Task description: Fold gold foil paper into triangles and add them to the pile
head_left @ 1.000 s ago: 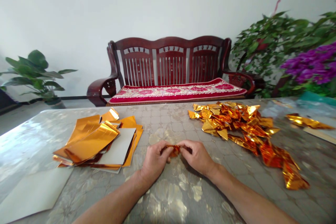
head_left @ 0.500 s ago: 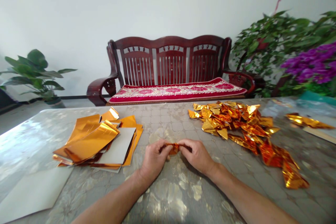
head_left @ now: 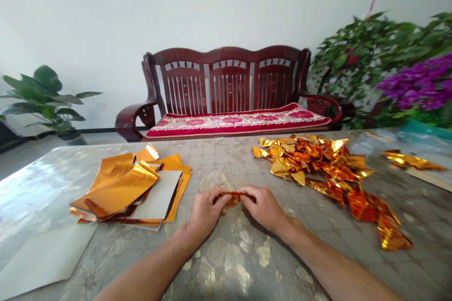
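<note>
Between my hands, just above the middle of the table [head_left: 226,268], is a small folded piece of gold foil paper [head_left: 232,198]. My left hand [head_left: 208,209] pinches its left end between thumb and forefinger. At its right end, my right hand [head_left: 263,207] grips it the same way. To the left lies a loose stack of gold foil paper sheets [head_left: 122,188], some with their pale backs up. Folded gold foil pieces [head_left: 314,162] are heaped on the right, trailing toward the near side.
A single pale sheet [head_left: 45,256] lies at the near left. Another folded foil piece [head_left: 413,160] and clear plastic [head_left: 377,143] are at the far right. Beyond the table stand a wooden bench [head_left: 229,84], a potted plant [head_left: 49,99] and purple flowers [head_left: 420,84].
Both hands keep their pinch on the foil piece, with barely any finger movement. The whole view has shifted slightly.
</note>
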`<state>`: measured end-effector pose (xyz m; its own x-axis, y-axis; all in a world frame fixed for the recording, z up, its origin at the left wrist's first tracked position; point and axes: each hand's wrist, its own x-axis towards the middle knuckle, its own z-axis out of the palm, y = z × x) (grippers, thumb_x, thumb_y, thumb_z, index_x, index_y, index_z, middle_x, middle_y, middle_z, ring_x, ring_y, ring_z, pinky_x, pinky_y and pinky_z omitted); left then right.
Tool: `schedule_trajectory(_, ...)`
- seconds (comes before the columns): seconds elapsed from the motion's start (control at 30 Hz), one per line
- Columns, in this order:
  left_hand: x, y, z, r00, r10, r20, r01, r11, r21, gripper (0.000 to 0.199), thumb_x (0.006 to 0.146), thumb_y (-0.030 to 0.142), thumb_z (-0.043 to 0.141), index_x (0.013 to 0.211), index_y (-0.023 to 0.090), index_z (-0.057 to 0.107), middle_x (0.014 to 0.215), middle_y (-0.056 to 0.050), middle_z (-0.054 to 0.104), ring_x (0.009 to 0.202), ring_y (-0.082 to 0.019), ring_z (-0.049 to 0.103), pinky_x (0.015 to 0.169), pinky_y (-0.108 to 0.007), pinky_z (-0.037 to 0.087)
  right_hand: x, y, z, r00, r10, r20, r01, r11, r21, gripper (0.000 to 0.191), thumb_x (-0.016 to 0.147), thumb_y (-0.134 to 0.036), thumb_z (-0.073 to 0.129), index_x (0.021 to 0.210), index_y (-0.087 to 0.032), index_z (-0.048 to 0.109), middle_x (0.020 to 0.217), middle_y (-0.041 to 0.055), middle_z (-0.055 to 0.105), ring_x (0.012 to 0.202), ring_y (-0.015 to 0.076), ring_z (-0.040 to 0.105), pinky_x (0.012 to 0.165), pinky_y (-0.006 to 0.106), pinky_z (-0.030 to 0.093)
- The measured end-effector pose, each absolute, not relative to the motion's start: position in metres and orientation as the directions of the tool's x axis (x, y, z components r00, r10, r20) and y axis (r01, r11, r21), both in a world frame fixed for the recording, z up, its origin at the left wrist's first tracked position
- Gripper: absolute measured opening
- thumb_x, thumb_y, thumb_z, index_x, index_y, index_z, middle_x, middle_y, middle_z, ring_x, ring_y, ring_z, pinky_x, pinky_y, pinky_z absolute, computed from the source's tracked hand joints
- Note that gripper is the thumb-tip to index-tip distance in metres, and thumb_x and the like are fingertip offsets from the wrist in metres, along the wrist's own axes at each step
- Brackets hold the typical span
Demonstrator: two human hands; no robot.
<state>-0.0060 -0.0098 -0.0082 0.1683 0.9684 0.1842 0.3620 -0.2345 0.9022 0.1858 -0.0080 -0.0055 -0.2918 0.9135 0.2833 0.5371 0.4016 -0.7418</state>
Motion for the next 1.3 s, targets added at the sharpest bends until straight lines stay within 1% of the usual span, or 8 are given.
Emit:
schedule_trajectory(0.3,-0.0058,-0.0082,-0.0106,0.173,0.965,0.196,0.378,-0.248,0.892,0.020,0.087,0.032,0.057,0.084,0.018,0.071,0.066,0.002,0.069,0.053,-0.012,0.061,0.055,-0.020,0.046,0.1857,-0.0083,-0.0052,-0.285,0.913,0.293,0.540,0.405,-0.737,0.025,0.087,-0.018,0.053,0.096,-0.024,0.075,0.086,-0.0006,0.076,0.078,0.0162,0.068,0.071,0.024,0.046)
schedule_trajectory(0.4,-0.0062,-0.0083,-0.0102,0.188,0.959,0.214,0.391,-0.273,0.879,0.020,0.088,0.031,0.056,0.086,0.019,0.072,0.068,0.002,0.069,0.056,-0.012,0.063,0.058,-0.021,0.046,0.1856,-0.0083,-0.0051,-0.289,0.912,0.292,0.547,0.408,-0.731,0.026,0.087,-0.017,0.053,0.097,-0.024,0.076,0.085,-0.0005,0.076,0.077,0.0165,0.068,0.070,0.024,0.046)
schedule_trajectory(0.57,-0.0066,-0.0082,-0.0091,0.182,0.952,0.246,0.406,-0.301,0.863,0.018,0.088,0.029,0.058,0.087,0.020,0.073,0.069,0.001,0.070,0.059,-0.012,0.063,0.060,-0.021,0.046,0.1853,-0.0087,-0.0037,-0.301,0.907,0.296,0.564,0.419,-0.711,0.027,0.088,-0.018,0.052,0.098,-0.024,0.075,0.088,0.0019,0.076,0.080,0.0182,0.068,0.072,0.025,0.048)
schedule_trajectory(0.77,-0.0068,-0.0073,-0.0098,0.193,0.934,0.300,0.441,-0.356,0.824,0.017,0.089,0.026,0.059,0.086,0.020,0.074,0.074,0.000,0.070,0.064,-0.013,0.064,0.060,-0.020,0.047,0.1847,-0.0097,-0.0028,-0.306,0.904,0.298,0.577,0.424,-0.698,0.026,0.088,-0.018,0.052,0.097,-0.024,0.075,0.087,0.0008,0.076,0.080,0.0167,0.068,0.072,0.025,0.047)
schedule_trajectory(0.9,-0.0066,-0.0077,-0.0092,0.202,0.931,0.305,0.459,-0.365,0.810,0.016,0.089,0.025,0.058,0.086,0.020,0.074,0.077,-0.001,0.069,0.068,-0.013,0.064,0.062,-0.019,0.047,0.1846,-0.0098,-0.0030,-0.311,0.903,0.296,0.581,0.427,-0.693,0.025,0.088,-0.018,0.052,0.097,-0.024,0.075,0.087,0.0010,0.076,0.079,0.0169,0.068,0.072,0.025,0.047)
schedule_trajectory(1.13,-0.0070,-0.0085,-0.0099,0.214,0.935,0.283,0.436,-0.351,0.829,0.018,0.089,0.027,0.058,0.083,0.019,0.073,0.074,0.000,0.068,0.063,-0.012,0.064,0.061,-0.020,0.047,0.1842,-0.0092,-0.0033,-0.310,0.900,0.307,0.586,0.435,-0.683,0.025,0.088,-0.018,0.052,0.094,-0.024,0.075,0.085,0.0011,0.076,0.079,0.0171,0.069,0.071,0.025,0.046)
schedule_trajectory(1.3,-0.0073,-0.0098,-0.0062,0.241,0.918,0.315,0.424,-0.391,0.817,0.018,0.089,0.026,0.058,0.081,0.019,0.074,0.069,0.001,0.066,0.060,-0.011,0.063,0.062,-0.020,0.047,0.1842,-0.0098,-0.0028,-0.307,0.903,0.301,0.585,0.428,-0.689,0.025,0.087,-0.017,0.051,0.093,-0.023,0.074,0.088,0.0013,0.077,0.081,0.0178,0.069,0.071,0.025,0.047)
